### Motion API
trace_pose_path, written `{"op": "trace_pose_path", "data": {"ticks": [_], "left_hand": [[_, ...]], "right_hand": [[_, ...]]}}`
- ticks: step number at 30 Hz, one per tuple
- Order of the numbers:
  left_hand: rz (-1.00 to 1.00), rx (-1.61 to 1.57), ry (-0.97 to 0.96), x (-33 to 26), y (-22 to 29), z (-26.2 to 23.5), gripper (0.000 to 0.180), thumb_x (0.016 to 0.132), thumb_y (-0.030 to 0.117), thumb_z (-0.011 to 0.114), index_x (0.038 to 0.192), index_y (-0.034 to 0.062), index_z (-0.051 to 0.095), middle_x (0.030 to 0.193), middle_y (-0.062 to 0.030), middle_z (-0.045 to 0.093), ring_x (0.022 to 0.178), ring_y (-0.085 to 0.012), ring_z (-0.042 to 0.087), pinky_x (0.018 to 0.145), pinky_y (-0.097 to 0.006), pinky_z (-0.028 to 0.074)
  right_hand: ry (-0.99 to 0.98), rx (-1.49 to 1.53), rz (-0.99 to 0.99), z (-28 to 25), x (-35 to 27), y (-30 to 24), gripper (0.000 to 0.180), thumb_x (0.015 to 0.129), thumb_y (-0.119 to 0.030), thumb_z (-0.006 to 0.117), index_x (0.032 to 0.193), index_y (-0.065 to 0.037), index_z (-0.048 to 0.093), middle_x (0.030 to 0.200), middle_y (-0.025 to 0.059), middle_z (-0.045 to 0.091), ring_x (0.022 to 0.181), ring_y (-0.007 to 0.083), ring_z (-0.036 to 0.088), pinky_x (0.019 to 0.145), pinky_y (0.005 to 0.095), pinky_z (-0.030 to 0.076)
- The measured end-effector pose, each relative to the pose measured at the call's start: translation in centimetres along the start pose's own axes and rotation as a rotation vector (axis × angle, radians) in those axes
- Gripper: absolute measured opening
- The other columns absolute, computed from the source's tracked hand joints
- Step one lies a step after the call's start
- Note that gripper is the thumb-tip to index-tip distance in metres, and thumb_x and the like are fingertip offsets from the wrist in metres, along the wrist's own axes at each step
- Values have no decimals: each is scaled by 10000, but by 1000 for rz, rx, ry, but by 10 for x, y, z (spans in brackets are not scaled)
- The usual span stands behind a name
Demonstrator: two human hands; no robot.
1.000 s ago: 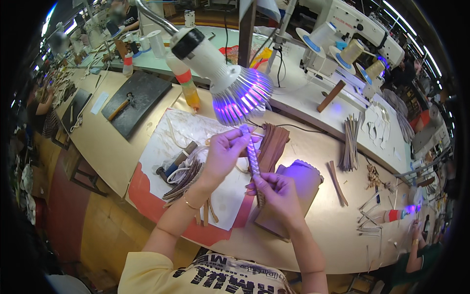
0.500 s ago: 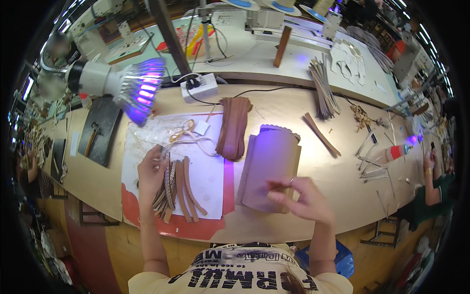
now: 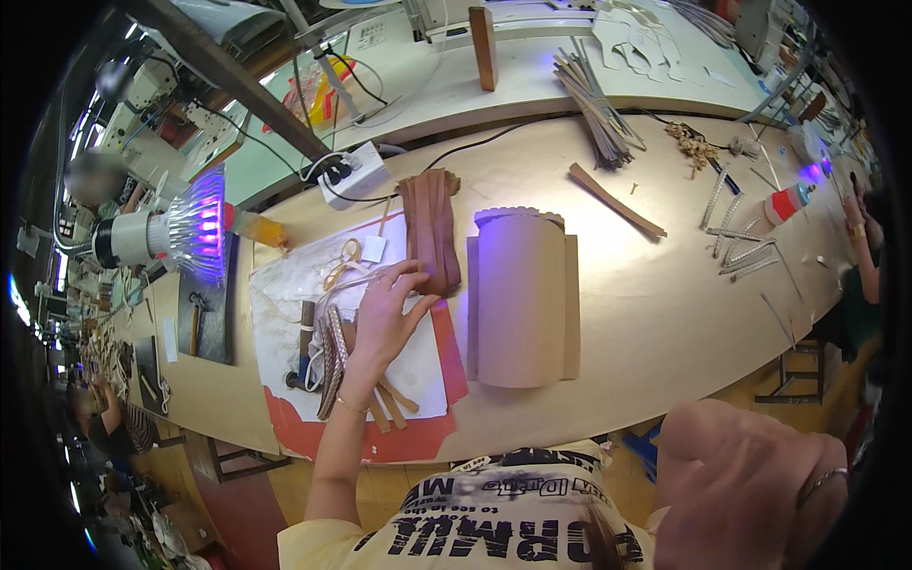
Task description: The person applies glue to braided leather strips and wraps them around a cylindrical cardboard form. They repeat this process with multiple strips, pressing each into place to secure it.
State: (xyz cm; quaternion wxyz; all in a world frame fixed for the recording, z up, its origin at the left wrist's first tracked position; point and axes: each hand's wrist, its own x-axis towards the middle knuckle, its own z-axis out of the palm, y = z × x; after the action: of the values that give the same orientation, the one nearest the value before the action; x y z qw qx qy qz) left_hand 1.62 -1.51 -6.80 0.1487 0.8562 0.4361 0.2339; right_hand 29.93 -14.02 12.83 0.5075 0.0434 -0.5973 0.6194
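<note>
My left hand (image 3: 388, 309) is open, thumb and fingers apart, over the strips on a white sheet (image 3: 285, 275) with red borders. Its fingertips reach the lower end of a bundle of brown strips (image 3: 430, 228); contact is unclear. Under and beside it lie a braided strip (image 3: 332, 347), tan strips (image 3: 391, 404) and a tool with a brown handle (image 3: 306, 328). My right hand (image 3: 750, 484) is raised very close at the lower right, blurred, its fingers not readable. A stack of tan sheets (image 3: 518, 309), with a scalloped top edge, rests right of the bundle.
A lit lamp (image 3: 195, 228) hangs at left, near an amber bottle (image 3: 261, 230). Behind stand a white power strip (image 3: 353, 176) and a bundle of thin strips (image 3: 598, 109). One loose brown strip (image 3: 617, 201) and a red-banded bottle (image 3: 787, 204) lie right.
My left hand has moved right from the strips toward the brown bundle. My right hand has left the tan stack and come up close at the lower right. The view has shifted.
</note>
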Motion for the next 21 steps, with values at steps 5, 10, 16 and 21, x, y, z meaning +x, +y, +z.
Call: {"op": "trace_pose_path", "data": {"ticks": [5, 10, 16, 21], "left_hand": [[16, 50, 50, -3, -10, 8, 258, 771, 175, 785, 976, 67, 670, 1105, -76, 652, 971, -274, 634, 825, -369, 503], [117, 114, 80, -3, -15, 13, 182, 785, 163, 769, 930, 81, 696, 1049, -57, 667, 925, -260, 645, 793, -365, 505], [132, -26, 89, 0, -25, 9, 128, 839, 138, 712, 943, 65, 702, 1001, -64, 680, 863, -254, 650, 750, -353, 507], [-233, -438, 98, 12, -46, 6, 129, 949, 100, 594, 954, -13, 657, 867, -52, 674, 761, -91, 626, 678, -244, 478]], "right_hand": [[-28, 25, 30, -10, 3, 14, 355, 890, -347, 660, 1035, -22, 679, 956, 92, 629, 817, 191, 591, 692, 314, 472], [-1, 5, 72, -22, 6, 22, 345, 877, -335, 672, 1048, -35, 684, 966, 91, 629, 832, 196, 592, 714, 321, 471], [331, -781, 558, -53, 2, 64, 338, 862, -320, 685, 1065, -50, 690, 977, 89, 629, 851, 203, 593, 740, 330, 469], [-156, -1516, 545, -85, 8, 168, 323, 880, -324, 655, 1030, -40, 684, 1070, 103, 618, 1009, 240, 555, 838, 392, 433]]}}
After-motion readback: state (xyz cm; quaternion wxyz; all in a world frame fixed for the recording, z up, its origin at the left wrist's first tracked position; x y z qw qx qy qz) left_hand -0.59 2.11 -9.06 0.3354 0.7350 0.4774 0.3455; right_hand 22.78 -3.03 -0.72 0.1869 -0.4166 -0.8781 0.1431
